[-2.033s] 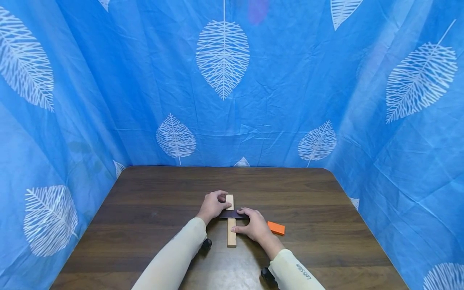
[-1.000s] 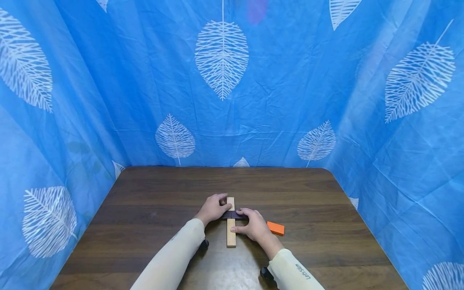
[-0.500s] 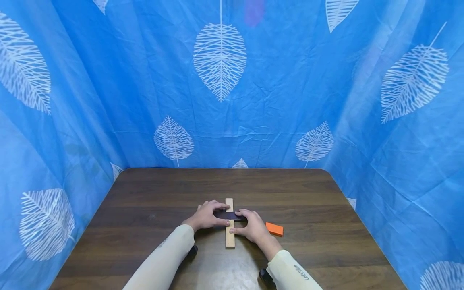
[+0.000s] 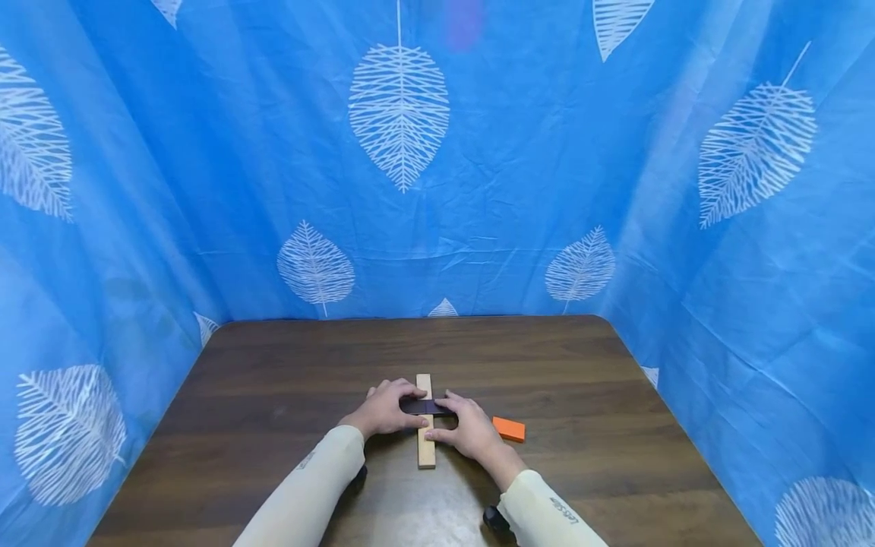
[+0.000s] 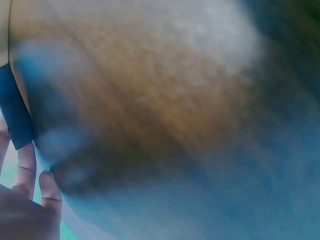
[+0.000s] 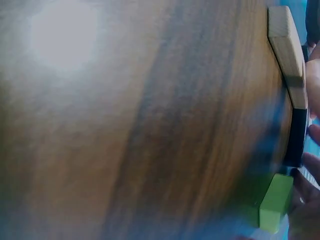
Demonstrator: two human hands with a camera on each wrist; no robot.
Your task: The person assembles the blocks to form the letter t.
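Wood against dark bar [image 4: 420, 407]: a join that could slip

On the brown surface [image 4: 205, 425], the dark bar lies between two pale pieces: the far wooden block [image 4: 424, 385] extends from its far side and the near wooden block [image 4: 427, 450] from its near side, so together they form a cross. One thin line divides the dark bar near its middle; I cannot tell if it is one piece or two.

The left hand [image 4: 384, 410] is curved around the left part of the dark bar, fingers at the far side, thumb at the near side. The right hand [image 4: 473, 431] is curled around the right part, one finger on its far edge, the thumb against the near wooden block. How strongly they press, I cannot tell.

To the right of the dark bar, apart from it, lies the orange block [image 4: 509, 429]. The right wrist view shows a green block [image 6: 276, 202] beyond the dark bar; whether it is the orange one, I cannot say.

In my judgement, unequal pressure from the two hands could turn the dark bar and make both joins crooked. A hard push of the right thumb could also move the near wooden block out of line.
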